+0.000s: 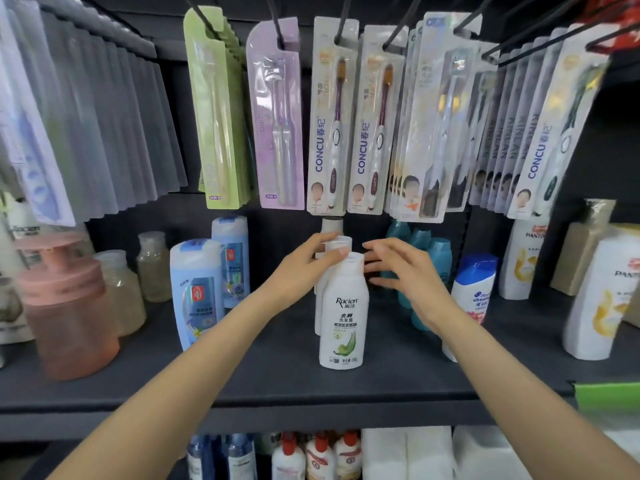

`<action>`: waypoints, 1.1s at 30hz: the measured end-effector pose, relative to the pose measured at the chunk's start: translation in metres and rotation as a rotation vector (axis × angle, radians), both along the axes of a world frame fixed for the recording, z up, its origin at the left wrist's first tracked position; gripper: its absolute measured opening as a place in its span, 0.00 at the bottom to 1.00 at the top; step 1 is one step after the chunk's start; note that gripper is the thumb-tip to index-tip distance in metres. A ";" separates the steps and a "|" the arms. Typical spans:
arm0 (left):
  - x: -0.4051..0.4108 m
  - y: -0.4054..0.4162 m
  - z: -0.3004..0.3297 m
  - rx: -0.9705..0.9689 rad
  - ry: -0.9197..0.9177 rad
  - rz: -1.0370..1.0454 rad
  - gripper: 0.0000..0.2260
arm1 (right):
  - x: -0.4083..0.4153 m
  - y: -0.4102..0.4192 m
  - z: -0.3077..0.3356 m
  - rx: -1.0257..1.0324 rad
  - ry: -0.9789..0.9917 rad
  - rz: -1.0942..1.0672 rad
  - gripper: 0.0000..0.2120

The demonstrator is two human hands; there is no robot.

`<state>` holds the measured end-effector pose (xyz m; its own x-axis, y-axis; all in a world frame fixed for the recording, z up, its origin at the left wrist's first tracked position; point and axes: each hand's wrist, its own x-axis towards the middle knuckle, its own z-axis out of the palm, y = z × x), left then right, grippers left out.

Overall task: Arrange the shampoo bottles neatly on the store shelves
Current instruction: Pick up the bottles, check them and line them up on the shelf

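Head cam looks at a dark shelf (381, 372) w/ toothbrush packs (332, 116) hanging above it.

Progress, as a judgement: roughly mid-task. A row of white bottles runs front to back at the centre of the shelf; the front white bottle (343, 313) stands upright, label facing out, and at least two more white caps (337, 242) line up behind it. The blue bottles (197, 292) to the left stand in a tidy file, teal bottles (420, 251) to the right behind the hand. Still left, prob.: the blue-capped bottle (472, 299) on the right looks tilted and partly hidden by the forearm, and the big white bottles (599, 299) at far right lean, though lens distortion may add to that. The pink pump bottle (65, 299) and clear jars (121, 289) at left look settled.

Left hand (304, 268): fingers curled round the cap area of the white row; thumb lies at the front bottle's cap, fingertips reach the cap just behind it. Looks like a light grip on the front bottle's top, but which cap it really holds I can't say for sure.

Right hand (408, 271): fingers spread and straight, holding nothing, just beside the front bottle's right shoulder; touching or a hair apart, can't tell.
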<state>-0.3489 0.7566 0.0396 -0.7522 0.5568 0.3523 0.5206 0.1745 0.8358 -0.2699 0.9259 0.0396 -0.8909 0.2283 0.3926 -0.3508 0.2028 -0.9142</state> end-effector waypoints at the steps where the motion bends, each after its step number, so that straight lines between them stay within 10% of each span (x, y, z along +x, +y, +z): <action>1: 0.001 0.001 0.001 -0.018 -0.006 0.021 0.19 | -0.006 0.005 -0.001 -0.013 -0.005 -0.030 0.08; 18: 0.026 0.006 0.004 -0.054 -0.120 0.130 0.16 | -0.125 0.011 -0.015 0.146 -0.033 -0.081 0.23; 33: 0.029 0.007 0.005 -0.065 -0.125 0.144 0.15 | -0.114 0.003 -0.029 0.277 0.107 -0.124 0.17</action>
<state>-0.3197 0.7632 0.0450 -0.8612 0.4591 0.2181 0.3797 0.2957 0.8766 -0.3838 0.9288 0.0110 -0.8136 0.2040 0.5445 -0.3988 0.4856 -0.7779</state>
